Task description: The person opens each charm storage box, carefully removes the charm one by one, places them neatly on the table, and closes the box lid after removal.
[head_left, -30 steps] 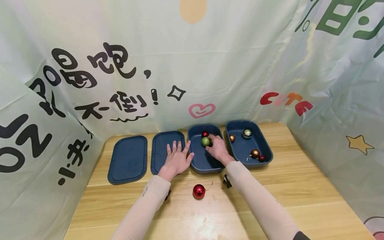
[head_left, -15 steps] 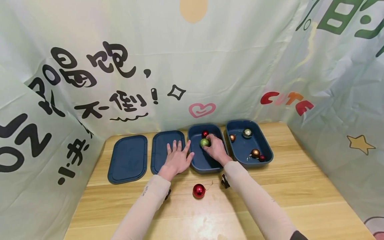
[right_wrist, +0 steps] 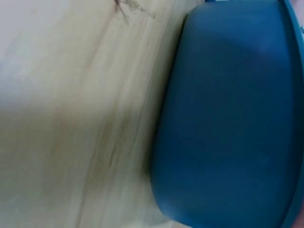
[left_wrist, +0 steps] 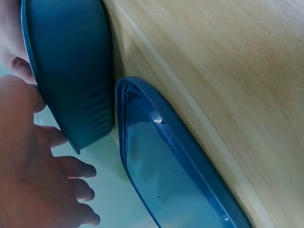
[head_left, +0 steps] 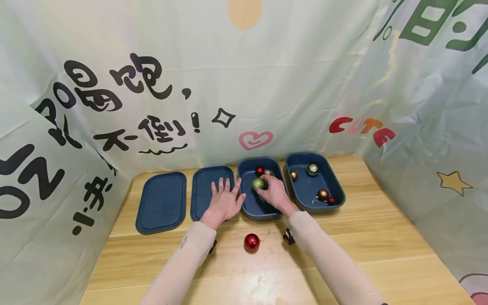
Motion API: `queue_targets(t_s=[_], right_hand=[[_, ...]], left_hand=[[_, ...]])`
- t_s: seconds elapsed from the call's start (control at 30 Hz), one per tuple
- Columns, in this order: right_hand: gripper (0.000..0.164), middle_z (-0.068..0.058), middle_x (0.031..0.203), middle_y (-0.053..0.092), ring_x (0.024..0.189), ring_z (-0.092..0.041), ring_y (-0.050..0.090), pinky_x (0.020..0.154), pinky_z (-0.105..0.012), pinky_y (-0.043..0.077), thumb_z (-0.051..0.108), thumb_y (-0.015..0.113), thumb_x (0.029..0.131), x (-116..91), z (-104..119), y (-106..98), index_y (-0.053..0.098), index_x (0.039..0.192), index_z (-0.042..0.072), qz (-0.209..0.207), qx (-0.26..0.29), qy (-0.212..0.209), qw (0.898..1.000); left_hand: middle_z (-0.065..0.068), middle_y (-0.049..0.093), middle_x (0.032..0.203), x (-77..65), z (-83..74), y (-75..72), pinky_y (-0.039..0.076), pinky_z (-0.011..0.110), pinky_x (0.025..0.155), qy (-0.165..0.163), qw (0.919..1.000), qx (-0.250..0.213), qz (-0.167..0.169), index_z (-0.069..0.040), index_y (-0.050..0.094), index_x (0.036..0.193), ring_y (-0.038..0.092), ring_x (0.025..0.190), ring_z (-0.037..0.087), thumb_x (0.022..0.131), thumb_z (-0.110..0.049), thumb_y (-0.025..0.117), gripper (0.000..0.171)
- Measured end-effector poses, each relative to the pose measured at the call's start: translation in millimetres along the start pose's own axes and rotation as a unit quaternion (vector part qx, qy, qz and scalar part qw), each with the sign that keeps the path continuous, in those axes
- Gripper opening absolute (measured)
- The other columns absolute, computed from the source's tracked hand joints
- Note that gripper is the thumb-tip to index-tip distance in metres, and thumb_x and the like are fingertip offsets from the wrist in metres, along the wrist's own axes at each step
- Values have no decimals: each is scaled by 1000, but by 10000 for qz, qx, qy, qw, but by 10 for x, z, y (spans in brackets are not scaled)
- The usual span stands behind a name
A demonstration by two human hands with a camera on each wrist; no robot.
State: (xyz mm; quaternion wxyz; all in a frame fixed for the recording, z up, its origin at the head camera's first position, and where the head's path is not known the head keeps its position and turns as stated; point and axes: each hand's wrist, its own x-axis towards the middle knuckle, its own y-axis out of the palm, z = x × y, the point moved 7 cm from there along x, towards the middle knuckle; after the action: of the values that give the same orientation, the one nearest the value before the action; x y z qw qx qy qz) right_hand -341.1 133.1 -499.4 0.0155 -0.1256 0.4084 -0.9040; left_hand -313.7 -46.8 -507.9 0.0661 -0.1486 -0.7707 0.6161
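Observation:
Inside the blue box (head_left: pixel 263 212) at centre, my right hand (head_left: pixel 277 193) pinches a green glitter Christmas ball (head_left: pixel 257 184) between thumb and fingers. A small red ball (head_left: pixel 259 170) and a pale pinkish ball (head_left: pixel 267 172) lie beyond it, towards the box's far end. My left hand (head_left: pixel 223 202) is spread with straight fingers over a blue lid (head_left: pixel 202 186), and its thumb side meets the box's left rim. In the left wrist view, the fingers (left_wrist: pixel 73 167) extend past the box rim. The right wrist view shows the box wall (right_wrist: pixel 228 114), with the ball out of sight.
A second blue box (head_left: pixel 339 186) at right holds a silver ball (head_left: pixel 312 169), copper balls (head_left: pixel 323 195) and a dark red one (head_left: pixel 331 201). Another blue lid (head_left: pixel 161 203) lies far left. A shiny red ball (head_left: pixel 251 242) with a string sits on the wooden table (head_left: pixel 343 250) in front.
My right hand has drawn the green ball slightly left and nearer to me within the box, uncovering the pale pinkish ball. The left hand has kept its place.

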Motion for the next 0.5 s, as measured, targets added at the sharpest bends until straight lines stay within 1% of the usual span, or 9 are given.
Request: queue_targets(t_s=[0.13, 0.3, 0.5], right_hand=[[46, -24, 129, 72, 114, -38, 70, 98, -52, 57, 16, 82, 90, -72, 20, -64, 68, 130, -2, -108, -5, -122, 9999], [47, -24, 128, 71, 114, -38, 70, 96, -52, 58, 16, 82, 90, -149, 51, -150, 68, 132, -1, -127, 93, -108, 9998], [50, -24, 128, 71, 110, -39, 71, 93, -53, 59, 15, 83, 90, -243, 96, -309, 67, 134, -2, -254, 339, -92, 9991]], left_hand=[[26, 24, 172, 13, -22, 14, 4, 69, 130, 33, 9999, 97, -41, -20, 18, 171, 11, 162, 49, 115, -46, 31, 64], [24, 21, 174, 31, -27, 52, 2, 68, 130, 47, 9998, 111, -127, -16, 14, 172, 8, 163, 48, 115, -48, 28, 66], [12, 14, 178, 40, -67, 48, -2, 67, 130, 252, 9986, 345, -308, -13, 18, 171, -2, 165, 43, 115, -47, 28, 67]])
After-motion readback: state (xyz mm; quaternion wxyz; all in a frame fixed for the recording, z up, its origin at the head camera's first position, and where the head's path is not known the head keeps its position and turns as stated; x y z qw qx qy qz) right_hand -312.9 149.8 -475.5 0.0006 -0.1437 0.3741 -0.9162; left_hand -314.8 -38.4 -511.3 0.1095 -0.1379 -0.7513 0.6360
